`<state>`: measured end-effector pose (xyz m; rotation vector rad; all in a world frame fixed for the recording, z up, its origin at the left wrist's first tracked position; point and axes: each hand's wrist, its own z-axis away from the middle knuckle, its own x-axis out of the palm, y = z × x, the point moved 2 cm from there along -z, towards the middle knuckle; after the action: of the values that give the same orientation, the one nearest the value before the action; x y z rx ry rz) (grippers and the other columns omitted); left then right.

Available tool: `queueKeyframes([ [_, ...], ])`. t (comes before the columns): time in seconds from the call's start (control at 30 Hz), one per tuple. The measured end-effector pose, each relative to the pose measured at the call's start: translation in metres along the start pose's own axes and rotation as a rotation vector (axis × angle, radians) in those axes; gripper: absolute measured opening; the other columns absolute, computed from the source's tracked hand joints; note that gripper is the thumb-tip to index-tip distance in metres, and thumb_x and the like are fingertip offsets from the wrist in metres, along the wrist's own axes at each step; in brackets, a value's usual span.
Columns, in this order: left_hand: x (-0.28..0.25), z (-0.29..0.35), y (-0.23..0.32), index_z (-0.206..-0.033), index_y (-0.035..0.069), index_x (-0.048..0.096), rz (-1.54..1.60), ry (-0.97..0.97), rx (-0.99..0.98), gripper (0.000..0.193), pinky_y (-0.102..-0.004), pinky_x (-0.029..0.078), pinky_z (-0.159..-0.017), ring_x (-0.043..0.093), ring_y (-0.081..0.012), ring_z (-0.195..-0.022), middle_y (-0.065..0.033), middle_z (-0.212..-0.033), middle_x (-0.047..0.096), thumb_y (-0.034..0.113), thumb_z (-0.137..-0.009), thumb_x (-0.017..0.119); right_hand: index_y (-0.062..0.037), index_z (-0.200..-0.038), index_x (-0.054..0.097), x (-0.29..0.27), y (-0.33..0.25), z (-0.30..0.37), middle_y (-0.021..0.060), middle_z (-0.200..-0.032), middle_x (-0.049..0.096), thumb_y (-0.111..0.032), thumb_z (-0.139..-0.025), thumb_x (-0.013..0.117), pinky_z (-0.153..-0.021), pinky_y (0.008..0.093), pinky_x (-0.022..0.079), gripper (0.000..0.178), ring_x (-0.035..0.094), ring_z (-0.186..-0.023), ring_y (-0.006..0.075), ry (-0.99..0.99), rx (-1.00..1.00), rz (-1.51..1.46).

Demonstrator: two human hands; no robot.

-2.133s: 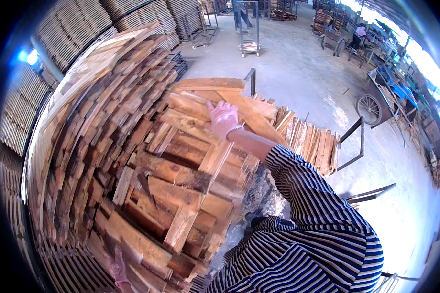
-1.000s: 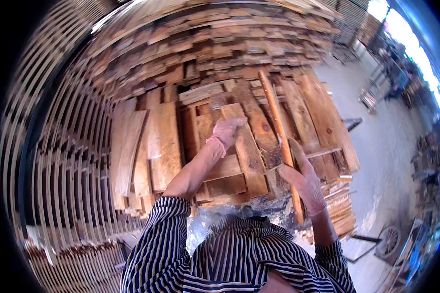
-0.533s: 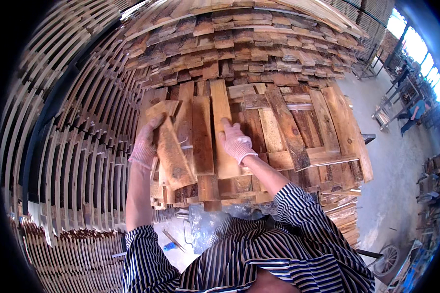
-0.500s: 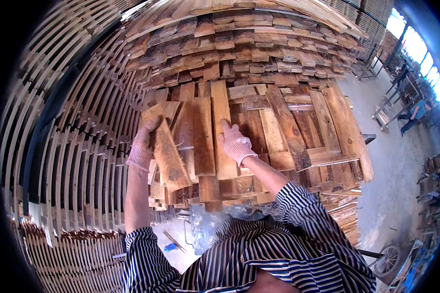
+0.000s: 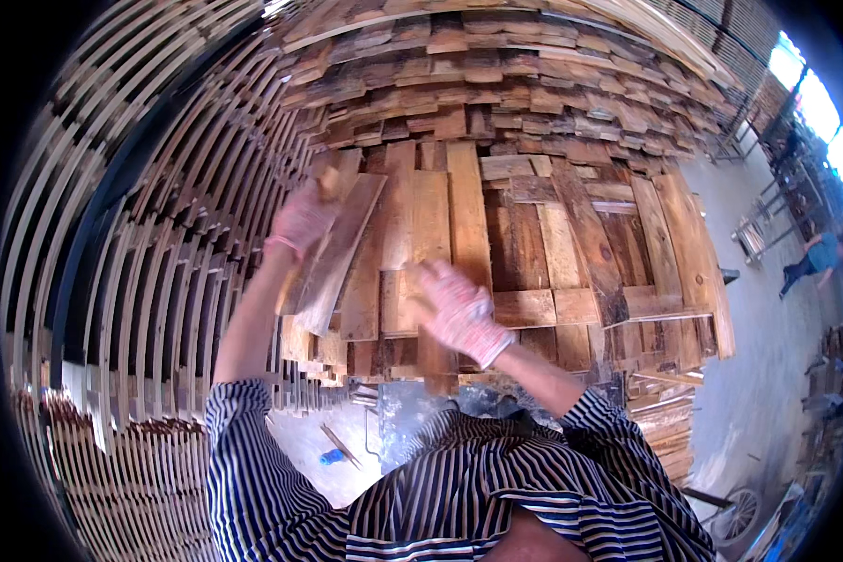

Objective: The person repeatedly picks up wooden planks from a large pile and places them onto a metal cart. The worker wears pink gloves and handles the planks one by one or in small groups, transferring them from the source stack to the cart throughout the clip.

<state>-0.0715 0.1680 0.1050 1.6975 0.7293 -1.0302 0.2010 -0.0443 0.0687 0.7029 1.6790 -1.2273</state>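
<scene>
My left hand (image 5: pixel 304 220), in a pale pinkish knitted glove, is at the left edge of the board layer. Motion smears its fingers, so I cannot tell whether it grips a board. Right beside it a greyish-brown board (image 5: pixel 342 258) lies at a slant. My right hand (image 5: pixel 461 314), gloved alike, is over the near ends of the middle boards, its blurred fingers pointing left and apart. Beyond it lies a long light board (image 5: pixel 468 211), with a shorter board (image 5: pixel 431 215) along its left side.
Stacked rough boards (image 5: pixel 496 70) rise at the far side. Tall slatted wood stacks (image 5: pixel 159 281) stand close on my left. A dark knotty board (image 5: pixel 590 244) lies aslant to the right. A person (image 5: pixel 815 262) is on the concrete floor (image 5: pixel 740 393) at far right. A spoked wheel (image 5: pixel 740 515) stands lower right.
My left hand has moved up, and the short board hanging from it no longer shows in that pose. My right hand has come nearer, off the long light board. The view has shifted slightly.
</scene>
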Motion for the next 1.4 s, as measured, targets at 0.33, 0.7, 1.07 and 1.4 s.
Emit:
queueKeyframes([
  [0.33,0.019,-0.039,0.009,-0.148,-0.006,0.041,-0.16,-0.414,-0.223,0.1,-0.0415,0.049,-0.109,0.061,-0.0355,-0.13,-0.0273,-0.135,0.063,0.035,-0.071,0.09,-0.0199,-0.147,0.054,0.003,-0.016,0.028,0.0153,-0.136,0.062,-0.046,-0.1,0.059,-0.093,0.0465,0.057,0.054,0.066,-0.116,0.0346,0.141,-0.067,-0.391],
  [0.7,0.057,-0.002,0.052,-0.165,0.005,0.015,-0.26,-0.293,-0.198,0.129,-0.0392,0.049,-0.109,0.058,-0.0346,-0.134,-0.0254,-0.147,0.056,0.041,-0.068,0.092,-0.0018,-0.144,0.056,-0.055,0.095,0.028,0.0184,-0.141,0.063,-0.024,-0.098,0.07,-0.113,0.0381,0.045,0.053,0.06,-0.129,0.0289,0.615,0.302,-1.013],
  [1.07,0.056,0.032,0.174,-0.157,-0.006,0.021,1.144,-0.23,-0.223,0.098,-0.0364,0.057,-0.097,0.07,-0.0218,-0.105,-0.0145,-0.115,0.071,0.024,-0.087,0.082,-0.0034,-0.165,0.018,-0.023,0.017,-0.007,0.0292,-0.16,0.037,-0.079,-0.085,0.062,-0.124,0.0444,0.027,0.119,0.031,-0.151,0.0451,0.299,0.257,-0.888],
  [1.4,0.071,0.025,0.13,-0.124,0.005,0.061,1.509,-0.2,-0.383,0.052,-0.0357,0.061,-0.076,0.07,-0.0248,-0.079,-0.0151,-0.1,0.071,0.049,-0.096,0.068,-0.0119,-0.155,0.047,-0.06,0.083,-0.037,0.0202,-0.123,0.054,-0.047,-0.102,0.056,-0.087,0.0451,0.056,0.064,0.057,-0.107,0.032,0.164,0.584,-0.167],
])
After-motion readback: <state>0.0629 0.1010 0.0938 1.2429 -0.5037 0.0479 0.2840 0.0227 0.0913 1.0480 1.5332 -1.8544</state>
